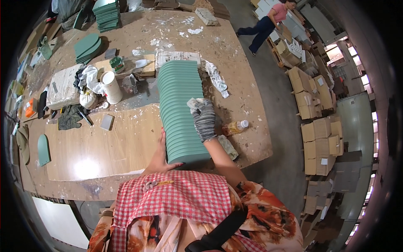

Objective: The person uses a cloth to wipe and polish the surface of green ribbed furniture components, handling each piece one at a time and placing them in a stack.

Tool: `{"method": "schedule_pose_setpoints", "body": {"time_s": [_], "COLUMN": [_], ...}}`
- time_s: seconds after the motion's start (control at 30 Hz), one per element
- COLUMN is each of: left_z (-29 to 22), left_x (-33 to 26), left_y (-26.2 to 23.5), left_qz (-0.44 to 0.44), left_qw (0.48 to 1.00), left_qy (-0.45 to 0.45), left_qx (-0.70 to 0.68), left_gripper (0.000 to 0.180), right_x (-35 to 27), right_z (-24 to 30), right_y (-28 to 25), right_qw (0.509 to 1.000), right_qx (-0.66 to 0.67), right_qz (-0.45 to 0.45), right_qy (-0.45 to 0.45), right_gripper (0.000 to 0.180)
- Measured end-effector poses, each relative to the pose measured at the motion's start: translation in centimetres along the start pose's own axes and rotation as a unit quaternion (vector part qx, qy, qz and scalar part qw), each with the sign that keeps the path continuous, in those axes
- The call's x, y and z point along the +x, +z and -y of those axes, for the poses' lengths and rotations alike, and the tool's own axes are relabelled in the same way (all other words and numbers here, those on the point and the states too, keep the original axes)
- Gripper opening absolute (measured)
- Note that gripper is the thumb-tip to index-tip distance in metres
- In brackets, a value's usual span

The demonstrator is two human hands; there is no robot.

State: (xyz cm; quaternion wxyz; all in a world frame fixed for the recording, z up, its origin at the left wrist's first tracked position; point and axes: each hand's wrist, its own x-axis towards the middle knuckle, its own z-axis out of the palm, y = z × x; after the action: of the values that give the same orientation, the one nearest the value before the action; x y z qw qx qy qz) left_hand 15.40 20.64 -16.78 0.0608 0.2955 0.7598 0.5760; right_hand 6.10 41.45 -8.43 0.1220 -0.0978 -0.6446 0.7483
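Observation:
A long row of green round-ended boards (180,113) stands packed face to face, stretching away from me across the table. My left hand (161,153) is bare and lies against its near left corner, fingers stretched along the side and thumb across the near end. On the right side of the row, my right hand (204,119), in a grey striped glove, is closed on a crumpled whitish cloth (196,103) and presses it to the board edges. The far end of the row meets a white-stained block (178,56).
Right of the row lie a bottle of yellowish liquid (235,127) and a white rag (216,77). To the left are a white cup (111,87), a dark glove (70,117) and a single green board (43,150). Another person (268,25) walks beyond the table near stacked cartons (317,143).

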Motion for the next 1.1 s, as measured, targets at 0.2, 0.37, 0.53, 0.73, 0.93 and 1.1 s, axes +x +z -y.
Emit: {"method": "schedule_pose_setpoints", "body": {"time_s": [0.2, 0.37, 0.53, 0.73, 0.93, 1.1], "left_z": [0.5, -0.3, 0.9, 2.8, 0.6, 3.5], "left_x": [-0.6, 0.5, 0.0, -1.0, 0.1, -1.6], "left_y": [-0.4, 0.0, 0.2, 1.1, 0.3, 1.1], "left_qz": [-0.008, 0.006, 0.0, -0.002, 0.004, 0.0], "left_qw": [1.0, 1.0, 1.0, 0.998, 1.0, 1.0], "left_qy": [-0.003, 0.017, 0.015, 0.03, 0.007, 0.01], "left_qx": [-0.005, -0.011, 0.018, 0.047, -0.001, 0.027], "left_gripper": [0.134, 0.135, 0.135, 0.135, 0.135, 0.135], "right_x": [0.2, 0.1, -0.6, -1.1, -0.3, -1.5], "right_z": [-0.4, -0.2, -3.9, -3.5, -3.3, -4.5], "right_y": [2.7, 3.6, 6.5, 8.3, 6.7, 9.3], "right_qw": [0.888, 0.858, 0.794, 0.606, 0.727, 0.592], "right_qx": [-0.382, -0.419, -0.527, -0.701, -0.607, -0.71], "right_qz": [0.072, 0.09, 0.137, 0.269, 0.193, 0.266], "right_qy": [-0.247, -0.285, -0.271, -0.261, -0.255, -0.274], "right_gripper": [0.015, 0.024, 0.027, 0.031, 0.028, 0.029]}}
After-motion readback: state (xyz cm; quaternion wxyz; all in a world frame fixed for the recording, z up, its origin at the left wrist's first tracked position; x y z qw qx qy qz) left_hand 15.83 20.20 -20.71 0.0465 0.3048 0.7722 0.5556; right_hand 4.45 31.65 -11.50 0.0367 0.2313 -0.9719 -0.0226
